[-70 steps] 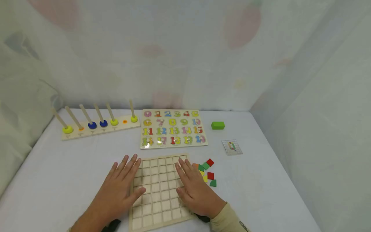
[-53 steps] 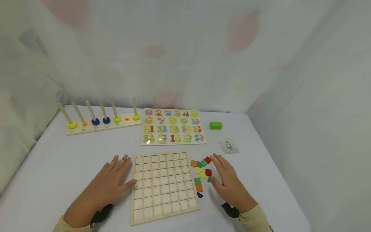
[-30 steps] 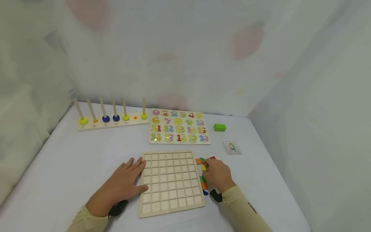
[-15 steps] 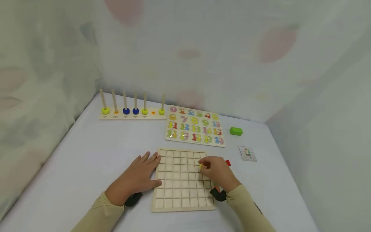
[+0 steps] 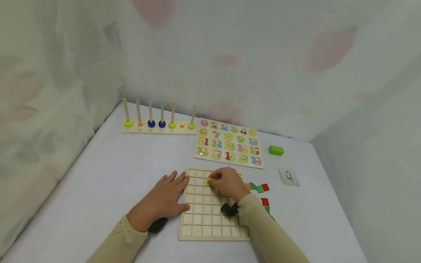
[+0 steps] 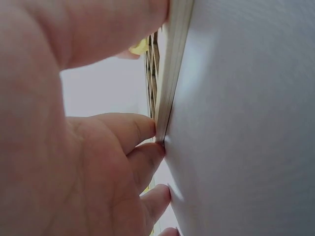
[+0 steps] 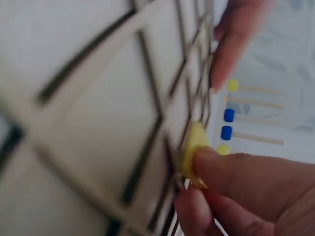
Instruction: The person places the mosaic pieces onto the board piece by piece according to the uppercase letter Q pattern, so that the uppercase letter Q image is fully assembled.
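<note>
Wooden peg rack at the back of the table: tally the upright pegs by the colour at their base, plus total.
Yellow-based wooden pegs: 3
Blue-based wooden pegs: 2
Orange-based wooden peg: 1
Total: 6

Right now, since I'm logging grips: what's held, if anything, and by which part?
The right hand pinches a yellow piece by the side nearest the palm, between thumb and fingers; the left hand only touches the grid board.
</note>
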A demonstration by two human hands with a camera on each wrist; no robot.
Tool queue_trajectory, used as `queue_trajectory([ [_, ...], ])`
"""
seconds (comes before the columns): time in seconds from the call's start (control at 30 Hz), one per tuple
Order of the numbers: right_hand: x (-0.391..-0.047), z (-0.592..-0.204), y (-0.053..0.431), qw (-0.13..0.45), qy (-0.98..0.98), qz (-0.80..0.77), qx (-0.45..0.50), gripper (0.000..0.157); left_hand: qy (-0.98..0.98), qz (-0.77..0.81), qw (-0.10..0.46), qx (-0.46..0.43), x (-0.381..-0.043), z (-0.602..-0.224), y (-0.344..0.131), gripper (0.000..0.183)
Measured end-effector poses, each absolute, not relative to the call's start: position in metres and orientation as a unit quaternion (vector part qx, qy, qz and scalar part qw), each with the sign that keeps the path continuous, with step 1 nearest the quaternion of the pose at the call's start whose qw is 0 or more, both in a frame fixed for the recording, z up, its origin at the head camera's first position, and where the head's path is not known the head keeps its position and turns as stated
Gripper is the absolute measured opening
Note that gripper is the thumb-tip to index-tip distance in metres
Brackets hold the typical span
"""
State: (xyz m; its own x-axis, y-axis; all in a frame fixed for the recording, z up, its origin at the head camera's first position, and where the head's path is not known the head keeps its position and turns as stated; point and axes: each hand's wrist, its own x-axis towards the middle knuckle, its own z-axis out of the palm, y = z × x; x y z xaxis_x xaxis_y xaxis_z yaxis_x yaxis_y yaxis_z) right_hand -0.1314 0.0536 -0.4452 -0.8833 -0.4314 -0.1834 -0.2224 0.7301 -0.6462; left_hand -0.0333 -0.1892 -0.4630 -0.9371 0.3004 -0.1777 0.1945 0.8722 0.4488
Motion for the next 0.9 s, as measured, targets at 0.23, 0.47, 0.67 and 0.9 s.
queue_trajectory([
  [0.23,-0.124,-0.446,0.052,0.111,0.945,-0.214,-0.222,0.013,0.958,0.214,0.126,0.145,-0.032,-0.462,-0.193,0.099],
  [0.47,-0.104,-0.448,0.047,0.122,0.921,-0.243,-0.278,0.049,0.959,0.222,0.122,0.127,-0.02,-0.466,-0.215,0.101],
  [0.67,-0.089,-0.438,0.093,0.081,0.923,-0.308,-0.217,0.049,0.958,0.226,0.115,0.135,-0.02,-0.461,-0.224,0.101],
  [0.9,-0.11,-0.44,0.154,0.044,0.961,-0.253,-0.102,0.043,0.96,0.221,0.11,0.136,-0.023,-0.458,-0.231,0.101],
])
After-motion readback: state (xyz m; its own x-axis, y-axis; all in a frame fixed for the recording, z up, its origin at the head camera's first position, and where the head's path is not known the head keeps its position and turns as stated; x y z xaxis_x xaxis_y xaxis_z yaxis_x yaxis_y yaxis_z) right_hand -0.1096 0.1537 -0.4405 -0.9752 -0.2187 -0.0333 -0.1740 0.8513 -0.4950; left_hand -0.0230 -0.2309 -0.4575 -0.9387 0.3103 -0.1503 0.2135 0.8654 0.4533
